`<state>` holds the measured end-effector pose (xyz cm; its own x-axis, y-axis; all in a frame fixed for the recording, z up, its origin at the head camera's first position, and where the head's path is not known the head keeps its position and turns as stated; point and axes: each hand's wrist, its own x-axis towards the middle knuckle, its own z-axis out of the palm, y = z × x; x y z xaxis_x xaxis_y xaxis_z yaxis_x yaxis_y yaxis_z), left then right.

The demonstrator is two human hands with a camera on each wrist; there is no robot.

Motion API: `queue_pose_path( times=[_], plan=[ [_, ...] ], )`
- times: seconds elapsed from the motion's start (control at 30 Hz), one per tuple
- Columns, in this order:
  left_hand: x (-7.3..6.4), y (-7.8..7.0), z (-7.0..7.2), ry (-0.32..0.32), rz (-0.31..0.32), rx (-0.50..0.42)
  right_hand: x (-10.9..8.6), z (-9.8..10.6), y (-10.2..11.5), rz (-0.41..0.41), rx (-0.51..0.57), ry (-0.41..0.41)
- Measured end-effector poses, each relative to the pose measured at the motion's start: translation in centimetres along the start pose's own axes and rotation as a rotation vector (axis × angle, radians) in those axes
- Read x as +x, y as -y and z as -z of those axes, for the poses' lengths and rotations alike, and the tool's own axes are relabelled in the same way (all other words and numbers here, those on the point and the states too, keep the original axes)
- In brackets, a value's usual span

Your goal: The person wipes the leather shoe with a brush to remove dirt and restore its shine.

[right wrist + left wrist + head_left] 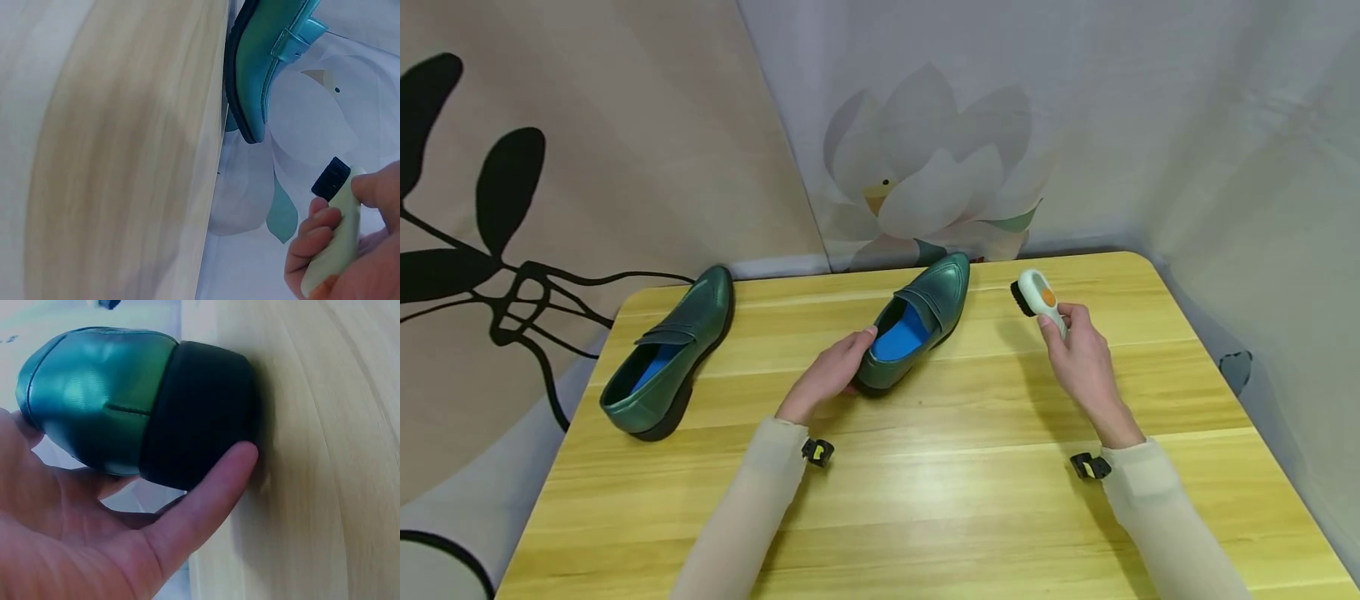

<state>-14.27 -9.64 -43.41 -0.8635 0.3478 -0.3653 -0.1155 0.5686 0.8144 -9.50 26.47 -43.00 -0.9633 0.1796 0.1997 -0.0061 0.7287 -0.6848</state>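
A dark green loafer point(942, 292) with a blue insole point(904, 335) stands on the wooden table, its toe pointing to the back right. My left hand point(829, 372) holds it at the heel. In the left wrist view, one finger lies along the black heel block point(197, 412). To the right, my right hand point(1084, 358) grips a white shoe brush point(1036, 292) with an orange spot, raised off the table. Its short black bristles point(331, 179) face left in the head view, apart from the loafer.
A matching green loafer point(688, 333) stands at the table's left edge. The table point(925, 500) backs onto a curtain point(1075, 108) printed with a pale flower. Black leaf shapes point(508, 187) show on the left cloth. A small black device point(817, 452) sits at each wrist.
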Motion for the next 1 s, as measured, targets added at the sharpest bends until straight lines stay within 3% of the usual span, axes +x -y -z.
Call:
queue_pose_path(
  times=[0.33, 0.5, 0.63, 0.73, 0.9, 1.0],
  plan=[
    [-0.4, 0.0, 0.6, -0.045, 0.003, 0.171, -0.2, -0.3, 0.2, 0.007, 0.021, -0.016],
    [-0.6, 0.0, 1.2, -0.118, -0.055, 0.175, -0.3, -0.4, 0.5, -0.004, 0.031, -0.025],
    [-0.6, -1.0, 0.6, -0.209, -0.119, 0.195, -0.4, -0.4, 0.7, -0.008, 0.035, -0.023],
    [-0.4, -2.5, -0.7, -0.297, -0.2, 0.341, -0.6, -0.5, 0.7, -0.001, 0.038, -0.023],
    [0.4, -4.7, -3.1, -0.462, -0.366, 0.707, -0.8, -0.9, 0.7, 0.032, 0.056, -0.04],
    [1.2, -5.3, -4.0, -0.49, -0.358, 0.85, -0.9, -1.0, 0.9, 0.049, 0.072, -0.05]
  ],
)
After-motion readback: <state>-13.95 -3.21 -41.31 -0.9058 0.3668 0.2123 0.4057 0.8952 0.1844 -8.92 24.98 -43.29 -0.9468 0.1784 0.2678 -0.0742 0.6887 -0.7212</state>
